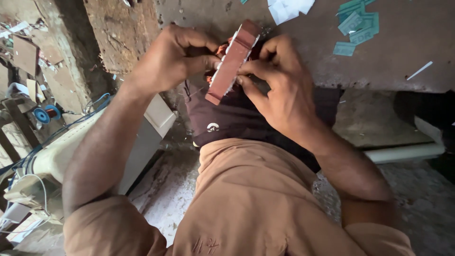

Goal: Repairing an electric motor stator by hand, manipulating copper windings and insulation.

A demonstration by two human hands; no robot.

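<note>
The left hand (173,59) and the right hand (279,83) together grasp a reddish-brown laminated block (232,61), tilted, with copper-coloured winding showing at its side. The block sits just in front of the grey workbench edge (403,71). Green paper slips (358,21) lie farther back on that bench.

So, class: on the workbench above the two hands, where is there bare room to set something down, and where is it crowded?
Bare bench lies right of the right hand, between the green paper pieces and the bench's front edge, apart from a thin white strip. It is crowded where both hands grip the reddish-brown block, and near the white scraps.
</note>
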